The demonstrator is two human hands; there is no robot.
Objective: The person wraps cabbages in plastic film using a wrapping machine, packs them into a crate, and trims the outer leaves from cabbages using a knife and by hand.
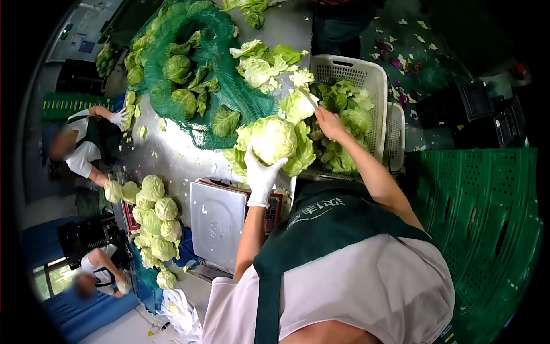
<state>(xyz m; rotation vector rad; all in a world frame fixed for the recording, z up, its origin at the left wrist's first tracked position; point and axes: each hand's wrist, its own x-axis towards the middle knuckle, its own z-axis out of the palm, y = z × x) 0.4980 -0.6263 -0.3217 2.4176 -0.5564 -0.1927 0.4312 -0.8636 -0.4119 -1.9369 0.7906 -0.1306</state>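
Note:
My left hand [262, 176], in a white glove, is closed around the lower side of a pale green cabbage [274, 140]. Loose outer leaves [302, 156] spread out around the head. My bare right hand [330, 124] is closed on a knife [310, 98], whose thin blade points up beside a large leaf [297, 106]; the handle is hidden in my fingers. Just right of the cabbage, under my right hand, stands a white plastic crate [375, 86] holding cut-off green leaves [356, 119].
Green netting [166, 94] with several cabbages lies on the metal table [163, 155]. A flat-topped scale [220, 221] stands left of my body, beside piled trimmed cabbages [153, 221]. Two people [86, 143] work at the left. Green crates [475, 212] stand at right.

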